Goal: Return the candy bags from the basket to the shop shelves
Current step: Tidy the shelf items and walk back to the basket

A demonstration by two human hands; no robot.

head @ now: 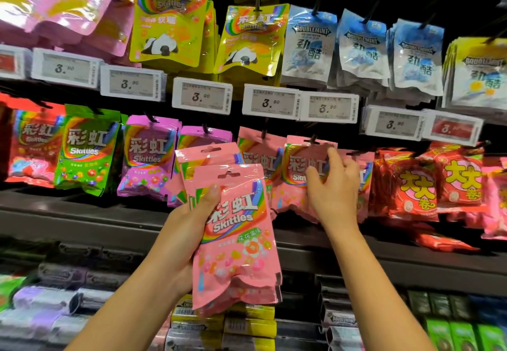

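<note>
My left hand (192,230) grips a stack of pink Skittles bags (236,235), held upright in front of the shelves, thumb pressed on the front bag. My right hand (330,186) rests against a pink Skittles bag hanging on a peg (299,169) in the middle row, fingers spread over its upper right part. More pink bags (255,153) hang on the neighbouring peg to the left. The basket is out of view.
Purple (148,155), green (85,150) and red Skittles bags hang to the left, red candy bags (411,186) to the right. Yellow Skittles (167,21) and blue Doublemint packs (310,45) hang above, over price tags (271,102). Gum boxes (247,326) fill the shelf below.
</note>
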